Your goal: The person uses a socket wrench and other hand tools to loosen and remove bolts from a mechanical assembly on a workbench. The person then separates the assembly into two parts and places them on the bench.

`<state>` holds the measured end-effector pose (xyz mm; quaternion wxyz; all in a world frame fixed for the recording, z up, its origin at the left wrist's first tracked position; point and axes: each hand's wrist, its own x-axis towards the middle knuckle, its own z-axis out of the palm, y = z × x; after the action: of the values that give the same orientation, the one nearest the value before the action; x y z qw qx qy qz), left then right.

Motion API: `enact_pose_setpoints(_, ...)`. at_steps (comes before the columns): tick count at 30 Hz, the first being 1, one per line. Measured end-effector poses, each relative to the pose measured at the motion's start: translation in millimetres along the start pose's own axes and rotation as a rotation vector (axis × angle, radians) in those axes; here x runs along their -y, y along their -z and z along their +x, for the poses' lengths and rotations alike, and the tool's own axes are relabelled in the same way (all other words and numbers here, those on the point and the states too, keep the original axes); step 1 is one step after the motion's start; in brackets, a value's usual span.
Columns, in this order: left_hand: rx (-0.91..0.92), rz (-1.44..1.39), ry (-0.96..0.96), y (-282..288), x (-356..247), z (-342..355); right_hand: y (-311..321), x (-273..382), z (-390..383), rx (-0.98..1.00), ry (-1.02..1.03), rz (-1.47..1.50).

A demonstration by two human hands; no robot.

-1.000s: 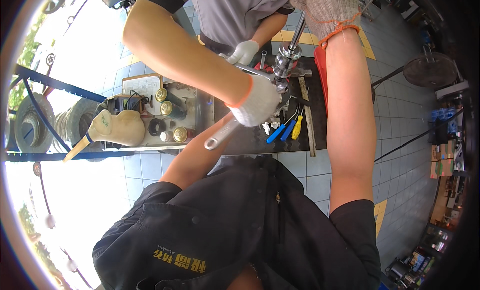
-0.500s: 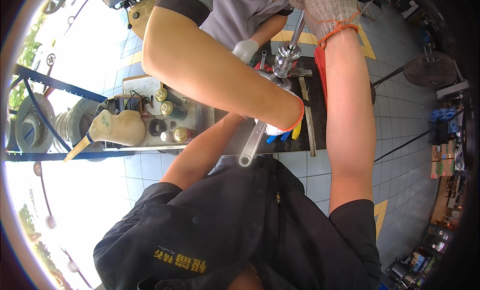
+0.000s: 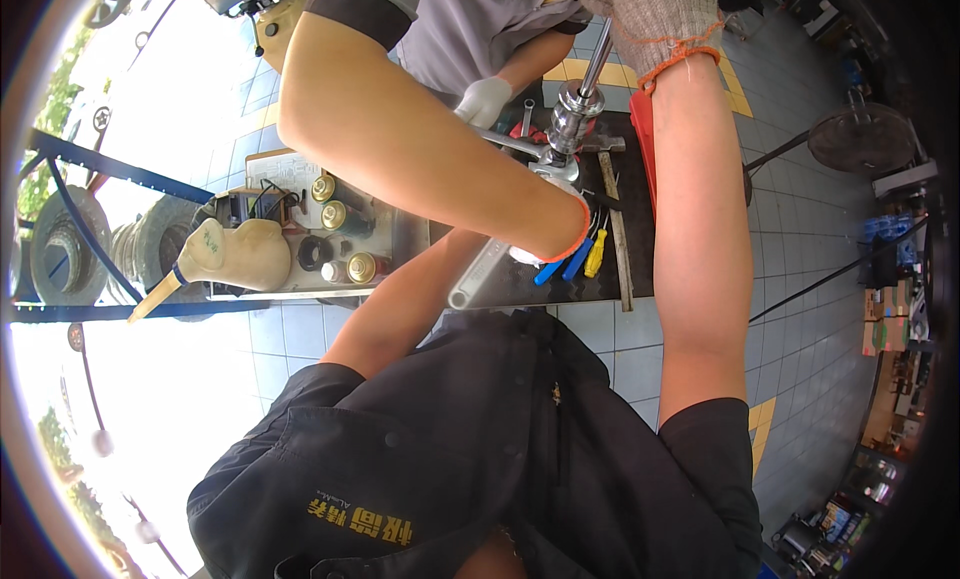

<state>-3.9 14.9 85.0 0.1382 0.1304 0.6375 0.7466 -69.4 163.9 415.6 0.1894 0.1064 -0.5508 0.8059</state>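
My left forearm point(image 3: 395, 299) reaches up under a co-worker's bare arm point(image 3: 400, 129), which hides my left hand, near the large open-end wrench point(image 3: 477, 274). The co-worker's gloved hand, mostly hidden behind that arm, is on the wrench. My right hand point(image 3: 650, 14), in a knitted glove, is at the top edge beside a steel shaft point(image 3: 598, 54); its fingers are unclear. The shaft runs down to a chrome cylindrical fitting point(image 3: 570, 119), with another wrench point(image 3: 505, 139) at its foot. A hammer point(image 3: 613, 229) and blue and yellow screwdrivers point(image 3: 595, 254) lie on the black mat point(image 3: 515, 289).
Another gloved hand point(image 3: 485, 99) is behind the fitting. A metal tray point(image 3: 395, 239) holds several cans, a clipboard and a cream jug point(image 3: 250, 259). A red case point(image 3: 640, 129) borders the mat. Tyres and blue racking point(image 3: 120, 169) stand left, a pedestal disc point(image 3: 855, 139) right.
The co-worker's arm swung right and down, then shifted slightly back left. The large wrench's free end swung toward me and back left. My right arm has barely moved.
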Motion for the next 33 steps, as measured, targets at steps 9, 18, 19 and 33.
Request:
enact_pose_setpoints(9,-0.008,0.019,-0.003,-0.1,-0.3,0.1,-4.8,8.5,-5.3,-0.048,0.005,-0.109)
enact_pose_setpoints(18,-0.022,0.048,-0.011,-12.7,-6.9,2.5,-2.9,3.6,-3.5,-0.043,0.060,-0.097)
enact_pose_setpoints(19,-0.024,0.053,-0.014,-14.3,-7.1,3.2,-2.2,3.3,-2.9,-0.036,0.059,-0.081)
enact_pose_setpoints(33,-0.078,0.226,-0.067,-7.0,16.3,13.6,-8.1,14.8,-13.2,-0.105,0.023,-0.181)
